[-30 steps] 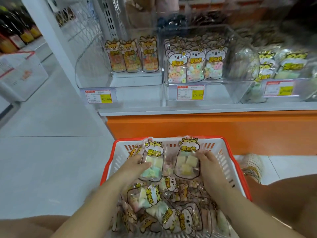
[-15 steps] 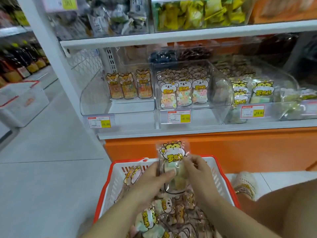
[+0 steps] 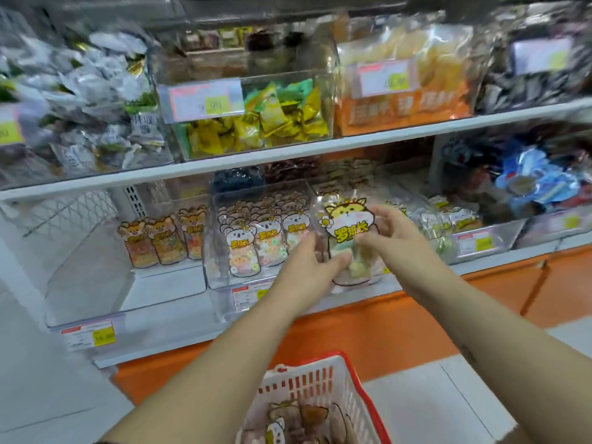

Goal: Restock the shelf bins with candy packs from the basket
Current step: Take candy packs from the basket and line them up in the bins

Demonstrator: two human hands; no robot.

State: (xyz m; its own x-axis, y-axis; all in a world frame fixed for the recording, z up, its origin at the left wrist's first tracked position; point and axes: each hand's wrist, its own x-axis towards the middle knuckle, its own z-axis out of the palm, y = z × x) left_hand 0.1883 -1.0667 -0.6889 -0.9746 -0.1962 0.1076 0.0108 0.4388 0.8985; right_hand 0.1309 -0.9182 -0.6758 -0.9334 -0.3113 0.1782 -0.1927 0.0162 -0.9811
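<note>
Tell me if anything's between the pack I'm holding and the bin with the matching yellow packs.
Nothing loose shows. Left hand and right hand hold the pack in front of the shelf, just left of that bin. Only the bin's clear front wall lies between, so the pack probably has to go over it.

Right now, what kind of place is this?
Most likely a shop's snack aisle: clear shelf bins of packaged candy, price tags on their fronts, and a red-rimmed basket of stock below.

I hold the clear cartoon-printed candy pack (image 3: 347, 225) before the clear plastic shelf bins (image 3: 221, 283). The red-rimmed plastic basket (image 3: 304, 386) lies below, nearer me.
</note>
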